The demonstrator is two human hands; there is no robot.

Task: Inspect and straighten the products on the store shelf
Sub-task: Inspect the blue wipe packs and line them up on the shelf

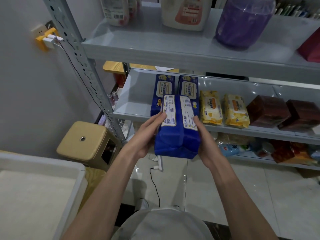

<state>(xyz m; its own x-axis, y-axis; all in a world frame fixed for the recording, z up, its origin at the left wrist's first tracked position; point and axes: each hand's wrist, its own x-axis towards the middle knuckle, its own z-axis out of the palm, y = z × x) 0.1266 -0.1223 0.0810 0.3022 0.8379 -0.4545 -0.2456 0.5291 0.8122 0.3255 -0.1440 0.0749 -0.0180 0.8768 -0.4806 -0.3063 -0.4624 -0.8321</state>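
Blue soft pack (pixel 176 135), a plump plastic-wrapped brick with creased end folds and two white printed label panels facing up, sits clamped between both hands in front of the middle shelf (pixel 138 94). The left hand (pixel 147 135) presses its flat fingers along the pack's left side, thumb on the label; the right hand (pixel 206 141) grips the right side, fingers wrapped under and thumb on top.

On the glossy grey metal shelf behind it lie two more blue packs (pixel 162 89) of the same kind, side by side, label up. To their right are two crinkly yellow wipe packets (pixel 210 108) with lemon print, then two dark brown boxy packages (pixel 268 110) in shiny wrap.

The upper shelf carries two white plastic jugs (pixel 185 13) with pinkish labels and one translucent purple jar (pixel 242 23), rounded and smooth. A perforated steel upright (pixel 83 70) frames the rack at left. Beside it on the tiled floor stands one tan square plastic stool (pixel 86 142).
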